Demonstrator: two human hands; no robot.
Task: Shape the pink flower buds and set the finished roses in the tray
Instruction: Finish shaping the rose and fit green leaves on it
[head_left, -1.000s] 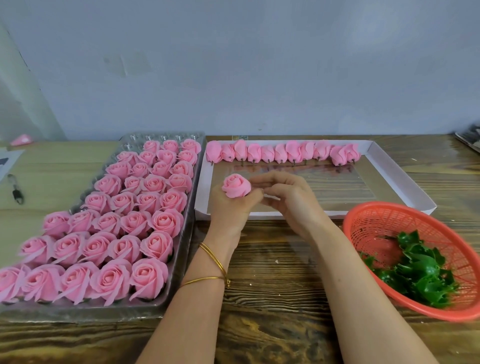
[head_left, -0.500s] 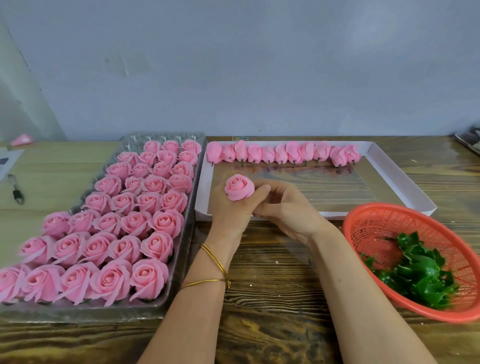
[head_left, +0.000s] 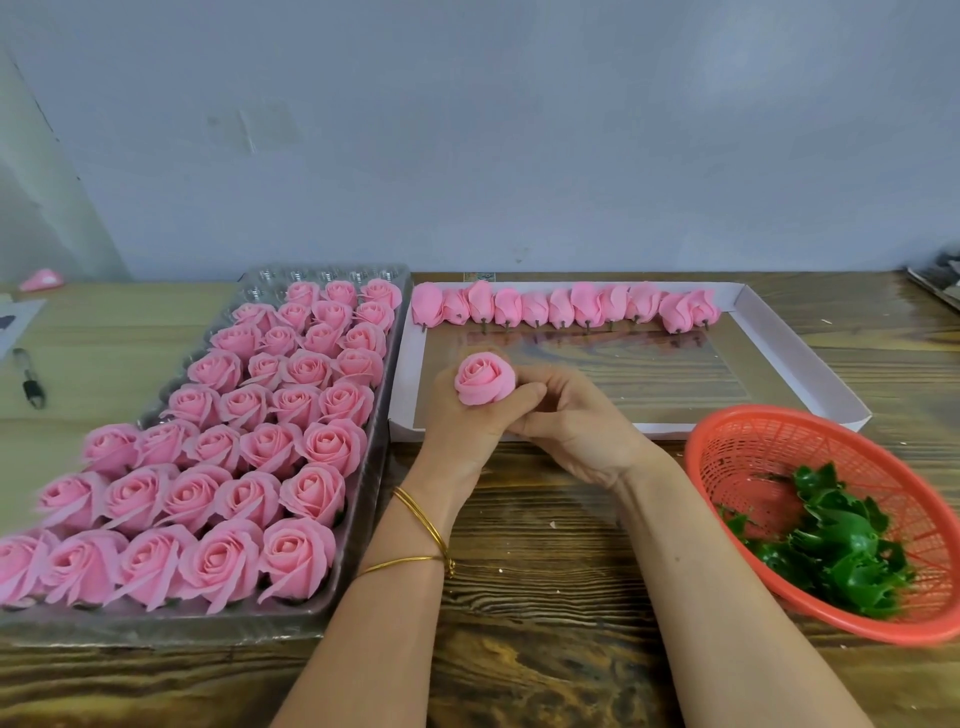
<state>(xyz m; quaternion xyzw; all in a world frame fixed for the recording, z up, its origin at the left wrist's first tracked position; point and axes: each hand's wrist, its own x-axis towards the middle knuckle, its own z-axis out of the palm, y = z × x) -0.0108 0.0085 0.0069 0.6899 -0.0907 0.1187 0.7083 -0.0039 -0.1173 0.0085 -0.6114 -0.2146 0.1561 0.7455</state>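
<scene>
Pink rose bud (head_left: 484, 378), centre frame, upright with bloom facing up, was gripped at its base by the left hand (head_left: 462, 421); right hand (head_left: 576, 431) curled alongside, its hold not discernible; tray (head_left: 317, 274) lay frame-left, nearer the left hand

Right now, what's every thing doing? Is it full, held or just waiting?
Rose, gripped in the left hand, bloom up.
Right hand, fingers curled against the left hand; grip hidden.
Clear tray, nearly full of roses, far cups empty.
Buds, closed, lying in a row in the white box.
Red basket, partly filled with green leaves.
</scene>
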